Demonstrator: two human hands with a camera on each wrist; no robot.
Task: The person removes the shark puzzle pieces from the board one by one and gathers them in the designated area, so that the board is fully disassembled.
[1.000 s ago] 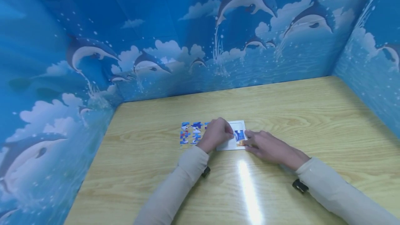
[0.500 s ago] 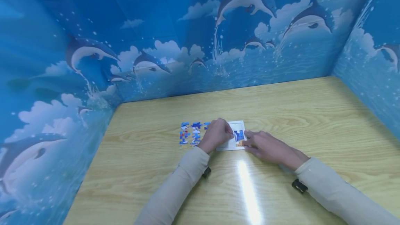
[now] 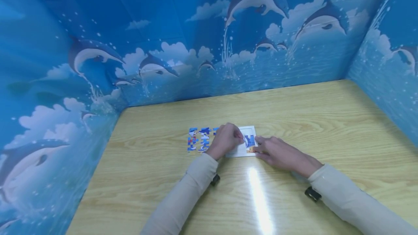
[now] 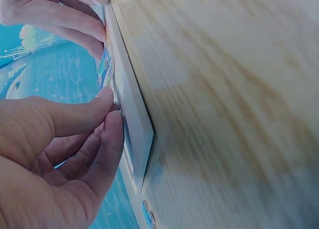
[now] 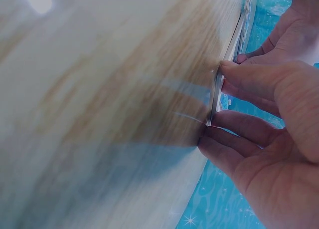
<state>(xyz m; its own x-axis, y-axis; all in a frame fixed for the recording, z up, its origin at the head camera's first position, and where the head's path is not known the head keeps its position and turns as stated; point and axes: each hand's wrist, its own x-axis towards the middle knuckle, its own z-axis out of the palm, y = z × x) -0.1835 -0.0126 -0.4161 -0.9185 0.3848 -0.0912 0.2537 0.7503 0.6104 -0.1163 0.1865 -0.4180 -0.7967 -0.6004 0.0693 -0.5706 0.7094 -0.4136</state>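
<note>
A white puzzle tray (image 3: 240,151) lies on the table, with joined blue pieces (image 3: 249,140) and an orange-toned piece (image 3: 250,150) along its right side. My left hand (image 3: 226,141) is over the tray's left part. Thumb and fingertips pinch a small puzzle piece (image 4: 116,106), seen edge-on in the left wrist view and mostly covered by them. At the tray's right edge, my right hand (image 3: 277,152) holds the frame between thumb and fingers, one finger reaching over the orange piece. The right wrist view shows its fingers (image 5: 227,149) against the tray's side (image 5: 215,97).
Loose puzzle pieces (image 3: 199,140) lie in rows left of the tray, partly hidden behind my left hand. The wood-grain table (image 3: 147,180) meets a blue dolphin-print curtain (image 3: 183,79) at the back and sides. Dark wrist cameras (image 3: 313,194) hang under both sleeves.
</note>
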